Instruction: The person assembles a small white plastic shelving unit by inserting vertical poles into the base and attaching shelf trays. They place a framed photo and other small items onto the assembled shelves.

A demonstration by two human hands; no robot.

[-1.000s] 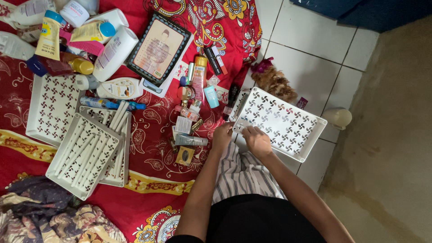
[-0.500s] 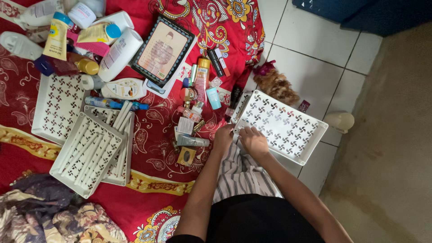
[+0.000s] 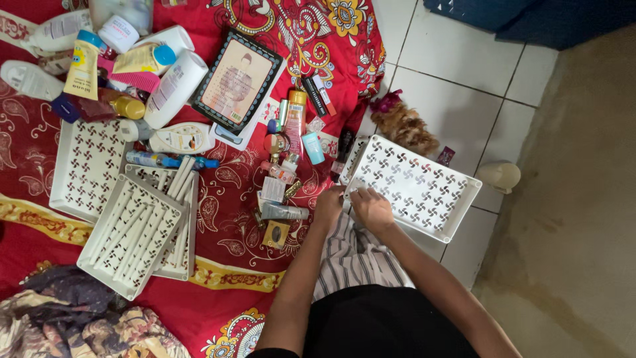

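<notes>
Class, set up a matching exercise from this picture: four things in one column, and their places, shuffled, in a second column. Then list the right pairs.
Things:
1. white tray
2. framed picture
3. furry brown toy
4. stacked white trays

Places:
A. on the red cloth, top middle
B. under both hands
C. on the red cloth, lower left
D. on the floor tiles, above the tray

Pairs: 1-B, 2-A, 3-D, 4-C

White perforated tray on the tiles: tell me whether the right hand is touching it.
Touching. The head view shows the right hand resting on the near corner of the white tray, fingers lying over its rim with no gap.
</notes>
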